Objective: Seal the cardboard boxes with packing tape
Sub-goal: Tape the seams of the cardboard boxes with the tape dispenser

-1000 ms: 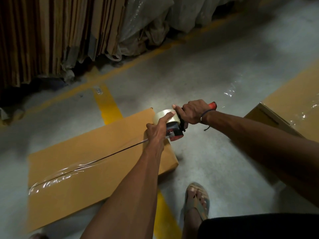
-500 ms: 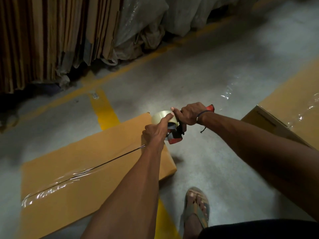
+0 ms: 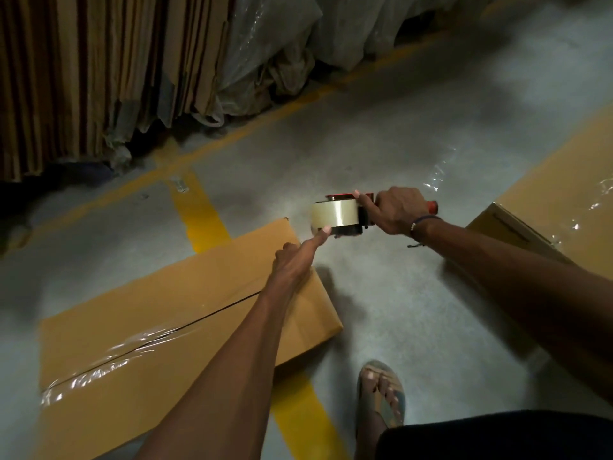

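Both hands on the tape dispenser, just past the near box's far right corner.

My right hand (image 3: 396,210) wraps the dispenser's (image 3: 348,212) red handle, forefinger stretched along the top of the frame; the roll of clear tape (image 3: 335,214) sits on edge, its broad face toward me. My left hand (image 3: 293,263) reaches up from over the box, one straight fingertip touching the roll's lower edge while the other fingers curl loosely and hold nothing. I see the flat cardboard box (image 3: 185,313) lying on the concrete floor (image 3: 381,134) below my left arm, its centre seam taped with shiny clear tape (image 3: 109,356) on the left part and showing as a dark bare line toward the right. A second box (image 3: 560,207) lies at the right, glossy tape on its top. My sandalled foot (image 3: 381,393) stands between them beside a yellow floor stripe (image 3: 199,210). Upright cardboard sheets (image 3: 83,78) line the back.
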{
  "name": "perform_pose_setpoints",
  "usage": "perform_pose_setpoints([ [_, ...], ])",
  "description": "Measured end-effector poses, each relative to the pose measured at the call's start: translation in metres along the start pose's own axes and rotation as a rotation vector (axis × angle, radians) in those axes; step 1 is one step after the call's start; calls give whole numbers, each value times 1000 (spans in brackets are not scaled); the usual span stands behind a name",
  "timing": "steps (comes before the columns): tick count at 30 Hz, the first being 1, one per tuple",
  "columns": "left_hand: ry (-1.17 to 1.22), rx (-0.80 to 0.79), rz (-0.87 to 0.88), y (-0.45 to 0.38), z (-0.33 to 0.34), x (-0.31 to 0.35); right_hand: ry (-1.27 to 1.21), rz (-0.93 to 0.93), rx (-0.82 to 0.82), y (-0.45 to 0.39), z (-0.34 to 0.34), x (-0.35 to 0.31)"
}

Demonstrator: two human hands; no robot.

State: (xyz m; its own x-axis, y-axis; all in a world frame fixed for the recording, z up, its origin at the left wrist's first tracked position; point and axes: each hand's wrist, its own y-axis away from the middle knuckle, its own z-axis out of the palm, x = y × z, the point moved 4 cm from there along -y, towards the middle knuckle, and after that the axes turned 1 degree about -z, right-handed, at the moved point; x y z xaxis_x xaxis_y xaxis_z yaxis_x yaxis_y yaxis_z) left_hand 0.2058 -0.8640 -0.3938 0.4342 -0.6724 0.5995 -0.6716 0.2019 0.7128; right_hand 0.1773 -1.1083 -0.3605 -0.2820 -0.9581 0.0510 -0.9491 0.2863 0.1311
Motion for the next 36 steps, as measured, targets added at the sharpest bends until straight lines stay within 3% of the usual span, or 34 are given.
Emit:
perform_pose_setpoints([
  [6,-223,155,103,-25,-10,-16,-363,332,-57,57,106,3],
  [13,-114,122,74,-96,-2,-48,-512,522,-78,87,175,-11],
  [20,-197,124,125,-55,-12,-26,-524,547,-102,93,201,-29],
  [29,-202,106,152,-60,-16,-28,-625,553,-184,107,237,-48],
  [33,-202,105,166,-58,-16,-29,-693,451,-114,113,223,-49],
  [36,-215,105,159,-57,-15,-26,-727,568,-12,114,196,-47],
])
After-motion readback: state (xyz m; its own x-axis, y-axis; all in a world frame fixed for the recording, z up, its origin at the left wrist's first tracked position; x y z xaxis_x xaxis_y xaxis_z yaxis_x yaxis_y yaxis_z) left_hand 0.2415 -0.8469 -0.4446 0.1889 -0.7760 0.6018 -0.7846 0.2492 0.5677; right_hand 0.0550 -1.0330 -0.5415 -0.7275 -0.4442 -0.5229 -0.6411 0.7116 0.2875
